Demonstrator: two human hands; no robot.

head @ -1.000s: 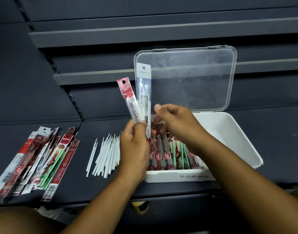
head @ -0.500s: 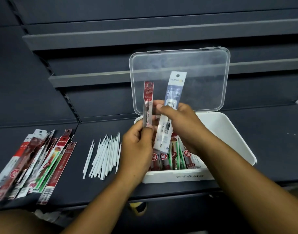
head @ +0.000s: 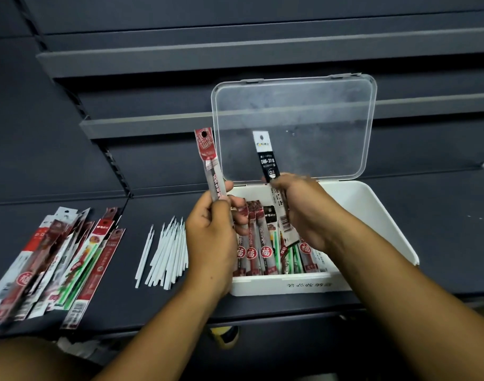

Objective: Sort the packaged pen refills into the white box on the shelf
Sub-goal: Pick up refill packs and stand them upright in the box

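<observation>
Lower than before, one flat black-and-white packet [head: 267, 160] being gripped by the right hand [head: 306, 213] over the rectangular white box [head: 367, 213] at the shelf [head: 441, 243] front edge, left hand [head: 210, 237] pinching one glossy red packet [head: 207, 158] upright.

The box [head: 372, 215] sits on the shelf [head: 153, 306] at the right, its lid [head: 304, 119] standing open behind it, with packaged refills [head: 258, 251] side by side in its left half. Left of the box lies a bundle of loose refills [head: 166, 254], and farther left a fanned pile of packets [head: 56, 259]. Above the box's left end the left hand [head: 210, 237] holds one packet [head: 210, 163] upright, and the right hand [head: 306, 210] beside it holds another packet [head: 266, 158] before the lid.
</observation>
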